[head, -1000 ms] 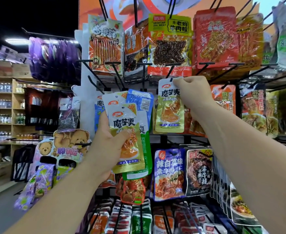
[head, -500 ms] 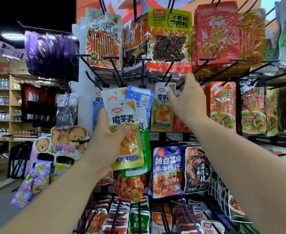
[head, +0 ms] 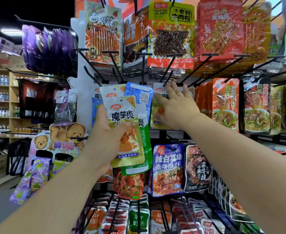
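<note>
Released now, my right grip (head: 176, 107) spreads over the hung packet (head: 153, 110), seemingly hooked; half-seated, it could drop. My left grip (head: 105, 137) pinches spare packets (head: 127, 125).

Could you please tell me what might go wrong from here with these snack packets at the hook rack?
The left hand grips several fanned glossy foil snack packets with the thumb across the front; a rear one could slip out and fall.
The open right hand is spread over the yellow plastic packet hanging from a black metal peg; a careless brush could knock it off.
</note>
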`<action>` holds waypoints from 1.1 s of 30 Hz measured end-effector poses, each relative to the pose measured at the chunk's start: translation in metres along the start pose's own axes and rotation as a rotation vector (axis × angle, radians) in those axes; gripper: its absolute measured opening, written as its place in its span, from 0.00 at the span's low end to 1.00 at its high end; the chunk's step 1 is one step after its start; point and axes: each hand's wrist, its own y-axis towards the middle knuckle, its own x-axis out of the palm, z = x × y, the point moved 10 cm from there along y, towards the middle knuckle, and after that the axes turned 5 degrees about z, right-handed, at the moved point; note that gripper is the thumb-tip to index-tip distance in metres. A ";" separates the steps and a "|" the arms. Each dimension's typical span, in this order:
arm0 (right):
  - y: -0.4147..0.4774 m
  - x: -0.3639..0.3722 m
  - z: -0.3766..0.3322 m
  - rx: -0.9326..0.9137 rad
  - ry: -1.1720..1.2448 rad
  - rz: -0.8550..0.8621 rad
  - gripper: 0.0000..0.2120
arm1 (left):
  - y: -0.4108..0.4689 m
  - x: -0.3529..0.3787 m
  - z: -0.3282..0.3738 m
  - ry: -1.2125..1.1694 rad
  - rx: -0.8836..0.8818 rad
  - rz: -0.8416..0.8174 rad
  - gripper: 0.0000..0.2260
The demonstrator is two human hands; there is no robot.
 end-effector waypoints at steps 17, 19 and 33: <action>-0.045 -0.077 0.008 0.278 0.927 0.414 0.16 | -0.015 -0.005 0.020 -0.093 0.053 0.049 0.20; -0.077 -0.095 -0.009 0.307 1.165 0.415 0.11 | -0.024 -0.010 0.025 -0.178 0.056 0.084 0.19; -0.140 -0.059 -0.077 0.436 1.553 0.346 0.16 | -0.063 -0.025 0.035 -0.208 0.029 0.222 0.27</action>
